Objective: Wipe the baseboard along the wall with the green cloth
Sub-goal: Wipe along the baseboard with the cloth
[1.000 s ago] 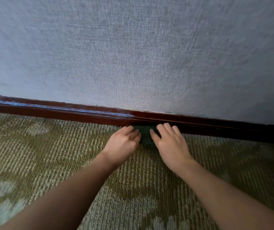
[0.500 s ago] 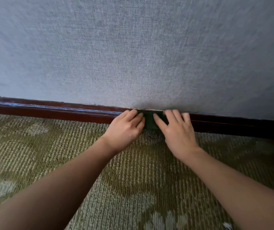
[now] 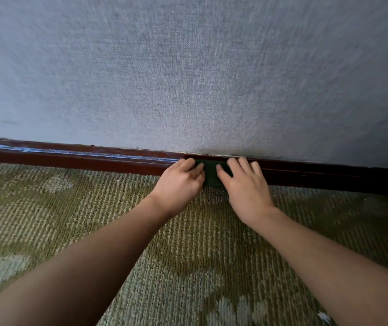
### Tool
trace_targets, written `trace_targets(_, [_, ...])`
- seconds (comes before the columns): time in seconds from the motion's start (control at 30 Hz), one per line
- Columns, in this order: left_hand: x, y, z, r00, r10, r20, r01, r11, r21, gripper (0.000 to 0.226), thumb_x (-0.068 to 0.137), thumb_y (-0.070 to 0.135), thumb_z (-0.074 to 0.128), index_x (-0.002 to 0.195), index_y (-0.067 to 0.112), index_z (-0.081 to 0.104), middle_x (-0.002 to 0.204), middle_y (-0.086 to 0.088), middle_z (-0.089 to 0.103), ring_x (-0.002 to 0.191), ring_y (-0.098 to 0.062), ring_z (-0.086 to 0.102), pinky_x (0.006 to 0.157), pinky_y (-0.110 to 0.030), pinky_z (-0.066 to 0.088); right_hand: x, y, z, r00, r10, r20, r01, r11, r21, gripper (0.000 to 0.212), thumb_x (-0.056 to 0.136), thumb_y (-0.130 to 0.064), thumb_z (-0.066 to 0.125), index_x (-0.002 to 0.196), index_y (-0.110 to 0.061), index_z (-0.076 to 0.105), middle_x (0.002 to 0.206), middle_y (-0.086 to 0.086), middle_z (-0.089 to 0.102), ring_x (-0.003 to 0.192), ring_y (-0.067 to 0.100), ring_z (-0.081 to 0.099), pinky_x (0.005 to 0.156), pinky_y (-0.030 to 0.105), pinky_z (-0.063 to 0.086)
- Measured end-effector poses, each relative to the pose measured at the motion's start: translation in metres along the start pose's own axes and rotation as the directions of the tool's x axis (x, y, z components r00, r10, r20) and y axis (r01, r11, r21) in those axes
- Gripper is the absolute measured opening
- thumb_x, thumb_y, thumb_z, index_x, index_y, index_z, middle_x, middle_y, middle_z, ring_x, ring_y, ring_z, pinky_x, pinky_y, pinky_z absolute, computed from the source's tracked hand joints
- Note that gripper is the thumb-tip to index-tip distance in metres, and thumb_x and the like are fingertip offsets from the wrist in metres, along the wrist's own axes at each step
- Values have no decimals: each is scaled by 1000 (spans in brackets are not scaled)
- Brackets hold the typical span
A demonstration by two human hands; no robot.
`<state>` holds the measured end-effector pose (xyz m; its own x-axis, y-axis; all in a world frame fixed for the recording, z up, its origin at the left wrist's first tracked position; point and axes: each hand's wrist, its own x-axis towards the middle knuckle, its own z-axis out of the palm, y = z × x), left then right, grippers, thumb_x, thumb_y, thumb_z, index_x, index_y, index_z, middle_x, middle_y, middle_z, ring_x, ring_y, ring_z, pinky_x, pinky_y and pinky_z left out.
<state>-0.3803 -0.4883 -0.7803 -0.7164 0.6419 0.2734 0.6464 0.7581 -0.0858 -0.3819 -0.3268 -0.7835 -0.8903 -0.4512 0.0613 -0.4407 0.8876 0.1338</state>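
— Green cloth: where do we have it?

— We have it pressed flat against the front face of the baseboard, right where the dark red wood meets the carpet. Its top edge sits at the baseboard's upper lip, just under the grey wall, and its bottom edge comes down to the carpet line.

— And how does it lie relative to our hands?

— It lies between them and under their fingertips. Our left hand covers the cloth's left end, our right hand covers its right end, and only a dark green strip shows in the gap between the two thumbs.

— How are the hands holding it?

— Neither hand wraps around the cloth. The left fingers are bent and bunched, with their tips pushing on it; the right fingers are straighter and spread, reaching to the top of the baseboard. So we pin it against the wood rather than pinch it.

— Anything else along the baseboard?

— To the left of our hands its upper ledge carries a pale bluish streak. To the right, the wood runs off into shadow.
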Motion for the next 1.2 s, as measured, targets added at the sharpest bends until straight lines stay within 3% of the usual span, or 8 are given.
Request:
trace_targets(0.1, [-9,4,-1,999,34,5,-34,998,57,18,55,7,80,72,5,75,74,-6,72,66,-20,64,58,-21,51,-9,-1,-1,997,-79,27,80,996,-41,50,89,-8,44,138,-10,37,120,11,45,112,27,40,88,36,31])
trace_targets(0.17, [-16,4,-1,999,42,-31,-39,996,83,13,65,3,66,75,3,75,77,-8,72,66,-20,65,58,-21,51,-13,-3,-7,994,-105,-27,101,986,-134,48,77,-11,63,125,-12,55,105,9,57,98,25,54,79,31,41])
trace_targets(0.3, [-14,-6,-8,993,17,-113,-5,994,106,36,75,9,40,80,0,74,83,-12,73,69,-23,66,62,-26,53,-5,-3,-15,985,-76,-156,54,988,-142,51,57,-12,81,107,-12,69,87,7,64,81,23,61,67,28,46])
trace_targets(0.5, [-10,-20,-6,994,40,-97,-30,994,104,26,58,6,81,82,-2,73,86,-14,72,74,-26,67,67,-29,54,2,-6,-11,982,-42,-184,8,983,-181,52,67,-17,74,118,-17,63,94,3,62,88,20,59,72,29,45])
trace_targets(0.7, [-11,-20,4,995,19,-102,-12,997,72,30,76,7,45,80,-2,74,88,-15,72,70,-24,66,63,-27,53,4,-5,3,979,-71,-191,38,985,-171,52,63,-14,78,114,-11,65,92,5,65,87,22,62,70,28,47])
trace_targets(0.87, [-11,-18,5,995,-29,-93,30,999,14,29,75,8,47,78,-1,74,84,-12,73,67,-22,66,60,-24,51,7,-5,3,987,-73,-145,52,988,-145,53,63,-10,77,115,-9,64,94,8,63,88,26,60,71,31,47])
trace_targets(1.03, [-12,-14,-1,993,-103,-65,100,994,-48,24,54,-1,80,77,-2,74,83,-13,73,68,-24,66,61,-26,53,7,-10,-5,998,-55,-41,51,994,-93,52,83,-11,59,133,-10,46,112,11,53,106,28,49,84,35,39])
trace_targets(1.2, [-25,-6,-4,994,-87,-71,85,996,-23,23,71,8,53,76,2,75,77,-9,73,64,-22,65,56,-21,51,3,-11,-11,983,-141,-116,126,984,-129,50,58,-12,80,107,-13,69,84,8,61,79,24,60,66,30,46])
